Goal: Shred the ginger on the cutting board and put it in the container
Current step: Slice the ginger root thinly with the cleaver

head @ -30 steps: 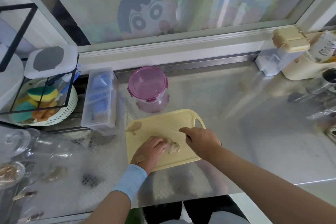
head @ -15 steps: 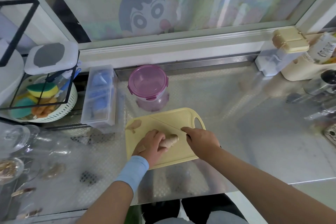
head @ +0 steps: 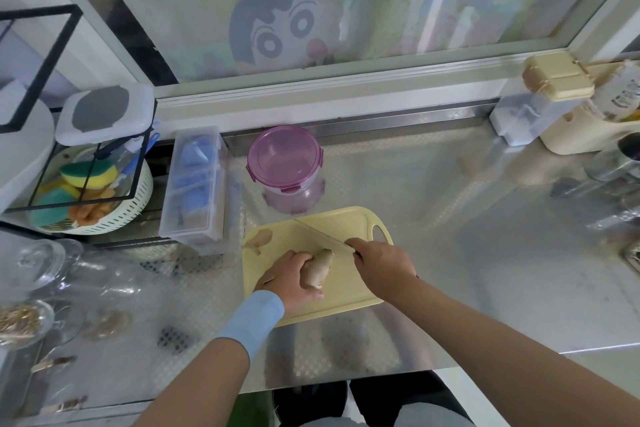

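On the steel counter (head: 450,236) the yellow cutting board (head: 343,288) holds ginger (head: 319,267), now angled toward one o'clock, gripped by the left hand (head: 291,279); the right hand (head: 382,265) stays wrapped around the knife (head: 322,234).

white colander (head: 114,215) (sponges inside), clear organizer box (head: 194,191), glass jars (head: 45,263)

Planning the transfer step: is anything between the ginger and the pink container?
Yes: the container, just beyond the cutting board, has its lid clipped shut. Nothing else blocks the ginger held by the left hand.
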Action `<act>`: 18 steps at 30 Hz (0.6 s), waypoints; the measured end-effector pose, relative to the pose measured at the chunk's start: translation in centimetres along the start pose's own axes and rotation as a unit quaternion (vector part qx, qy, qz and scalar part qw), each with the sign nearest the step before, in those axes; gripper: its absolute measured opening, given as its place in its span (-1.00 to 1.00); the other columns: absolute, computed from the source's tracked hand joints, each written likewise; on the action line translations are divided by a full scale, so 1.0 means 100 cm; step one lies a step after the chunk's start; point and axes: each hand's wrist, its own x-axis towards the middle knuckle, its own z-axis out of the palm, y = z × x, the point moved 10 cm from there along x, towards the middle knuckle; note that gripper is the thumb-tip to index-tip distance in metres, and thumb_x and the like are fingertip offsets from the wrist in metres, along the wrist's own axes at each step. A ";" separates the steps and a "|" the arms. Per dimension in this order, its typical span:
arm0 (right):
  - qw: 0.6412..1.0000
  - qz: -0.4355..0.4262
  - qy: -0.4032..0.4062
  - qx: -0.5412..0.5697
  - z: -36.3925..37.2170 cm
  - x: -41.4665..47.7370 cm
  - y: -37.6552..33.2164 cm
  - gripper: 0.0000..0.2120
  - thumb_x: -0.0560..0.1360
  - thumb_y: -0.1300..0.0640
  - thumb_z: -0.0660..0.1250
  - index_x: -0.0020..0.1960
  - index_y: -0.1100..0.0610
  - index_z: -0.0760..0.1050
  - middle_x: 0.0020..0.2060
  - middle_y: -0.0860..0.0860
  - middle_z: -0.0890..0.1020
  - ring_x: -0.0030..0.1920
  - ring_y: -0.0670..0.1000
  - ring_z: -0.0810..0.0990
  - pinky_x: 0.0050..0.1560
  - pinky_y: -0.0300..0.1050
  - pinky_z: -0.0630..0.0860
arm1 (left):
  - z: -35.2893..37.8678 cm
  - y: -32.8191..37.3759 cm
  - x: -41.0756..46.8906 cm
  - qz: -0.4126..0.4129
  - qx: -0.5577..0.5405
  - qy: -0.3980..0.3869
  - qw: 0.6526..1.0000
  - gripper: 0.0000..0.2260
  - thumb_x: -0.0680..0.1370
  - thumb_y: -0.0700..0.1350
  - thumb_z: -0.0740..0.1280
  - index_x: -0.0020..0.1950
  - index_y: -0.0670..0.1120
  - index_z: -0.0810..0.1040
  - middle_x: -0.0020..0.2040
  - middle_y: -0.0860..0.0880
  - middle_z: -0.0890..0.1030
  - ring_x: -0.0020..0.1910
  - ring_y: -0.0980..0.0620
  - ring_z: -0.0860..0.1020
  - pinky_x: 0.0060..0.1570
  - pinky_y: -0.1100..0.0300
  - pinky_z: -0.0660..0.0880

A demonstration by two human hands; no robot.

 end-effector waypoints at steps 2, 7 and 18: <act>1.000 0.002 0.000 0.003 -0.001 0.001 0.001 -0.61 0.71 0.06 -0.01 0.47 -0.15 0.33 0.01 0.04 0.64 -0.02 0.15 0.62 -0.16 -0.07 0.50 | -0.004 0.000 0.001 -0.012 -0.023 0.015 1.000 -0.45 0.33 0.21 0.46 0.26 0.13 0.41 0.10 0.19 0.40 0.08 0.11 0.44 0.12 0.19 0.41; 1.000 0.005 0.001 0.009 -0.006 -0.001 0.002 -0.60 0.71 0.07 -0.01 0.49 -0.15 0.33 0.02 0.06 0.65 0.11 0.13 0.60 -0.12 -0.05 0.52 | -0.011 -0.004 -0.002 -0.062 -0.087 0.053 0.993 -0.63 0.39 0.21 0.42 0.09 0.08 0.48 -0.02 0.16 0.51 -0.07 0.11 0.53 -0.01 0.15 0.50; 0.998 -0.050 0.005 -0.037 -0.006 -0.016 -0.019 -0.60 0.70 0.08 -0.02 0.50 -0.16 0.27 -0.16 -0.02 0.55 -0.24 0.14 0.53 -0.30 -0.08 0.46 | -0.015 0.047 -0.011 0.243 0.108 0.227 0.937 -0.89 0.42 -0.09 0.39 -0.07 -0.04 0.56 0.01 0.09 0.52 0.01 0.10 0.39 -0.08 0.10 0.55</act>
